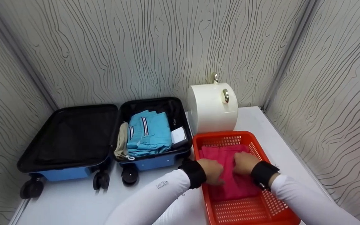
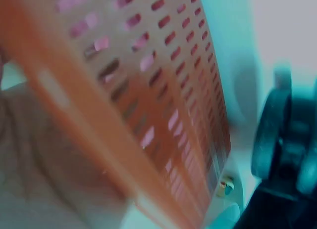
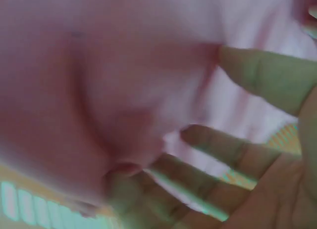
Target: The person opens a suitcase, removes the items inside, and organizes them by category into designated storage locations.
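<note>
A folded pink-red garment (image 1: pixel 228 168) lies in a red plastic basket (image 1: pixel 198 140). At the garment's left side my left hand (image 1: pixel 211 171) grips it with curled fingers, just inside the basket's left rim; its fingertips are mostly hidden. My right hand (image 1: pixel 245 163) holds the garment's right side, where the cloth bunches up. In the right wrist view, the thumb (image 3: pixel 267 78) presses into the pink cloth (image 3: pixel 133 80) and the fingers (image 3: pixel 218 145) meet its lower edge. The left wrist view shows the basket's slotted wall (image 2: pixel 163 66) beside the left hand (image 2: pixel 44 160).
A blue suitcase lies opened, its black-lined left half (image 1: pixel 73 137) beside the packed half. Folded turquoise clothing (image 1: pixel 150 134), beige cloth (image 1: pixel 122 140) and a white box (image 1: pixel 178 136) lie in the right half. A white rounded container (image 1: pixel 212 109) with metal knobs stands behind the basket.
</note>
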Tool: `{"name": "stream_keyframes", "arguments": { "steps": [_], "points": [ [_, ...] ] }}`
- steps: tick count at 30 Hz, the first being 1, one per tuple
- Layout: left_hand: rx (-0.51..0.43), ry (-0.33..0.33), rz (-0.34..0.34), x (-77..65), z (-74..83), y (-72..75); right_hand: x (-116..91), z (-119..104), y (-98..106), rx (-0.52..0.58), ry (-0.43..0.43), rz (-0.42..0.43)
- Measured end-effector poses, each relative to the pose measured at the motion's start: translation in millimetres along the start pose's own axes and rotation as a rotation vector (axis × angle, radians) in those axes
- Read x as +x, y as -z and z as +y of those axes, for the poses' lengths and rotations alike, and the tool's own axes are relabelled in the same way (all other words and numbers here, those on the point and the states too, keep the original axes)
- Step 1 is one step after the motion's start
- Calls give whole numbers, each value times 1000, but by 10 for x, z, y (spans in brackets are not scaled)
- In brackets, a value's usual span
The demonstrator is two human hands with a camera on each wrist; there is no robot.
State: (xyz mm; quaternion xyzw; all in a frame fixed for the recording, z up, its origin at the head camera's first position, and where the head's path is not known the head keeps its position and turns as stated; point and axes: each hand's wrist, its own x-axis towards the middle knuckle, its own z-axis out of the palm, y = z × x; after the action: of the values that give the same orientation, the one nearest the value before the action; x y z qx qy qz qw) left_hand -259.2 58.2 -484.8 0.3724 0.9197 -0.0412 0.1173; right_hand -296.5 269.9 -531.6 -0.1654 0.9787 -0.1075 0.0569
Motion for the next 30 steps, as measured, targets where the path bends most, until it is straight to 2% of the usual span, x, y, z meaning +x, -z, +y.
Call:
{"name": "stream_keyframes", "arguments": {
  "steps": [3,6,11,15,18,22,26,30],
  "points": [
    [-110,-49,138,-54,-131,85,-69,-242,314,63,-79,40],
    [-247,-54,272,-150,-326,210,-24,-377,507,141,-57,89],
    [-495,60,479,-391,-805,440,78,-690,803,339,60,79],
    [-651,191,557,-613,-1283,540,177,-986,952,516,143,56],
    [-726,274,559,-773,-1634,532,284,-1210,998,617,164,43],
    [-767,390,521,-967,-2055,474,480,-1477,1038,736,116,9],
    [-791,554,404,-1130,-2372,404,732,-1689,1090,860,59,-22],
    [-808,680,249,-1233,-2579,291,1000,-1837,1079,953,-11,-72]
  ]
}}
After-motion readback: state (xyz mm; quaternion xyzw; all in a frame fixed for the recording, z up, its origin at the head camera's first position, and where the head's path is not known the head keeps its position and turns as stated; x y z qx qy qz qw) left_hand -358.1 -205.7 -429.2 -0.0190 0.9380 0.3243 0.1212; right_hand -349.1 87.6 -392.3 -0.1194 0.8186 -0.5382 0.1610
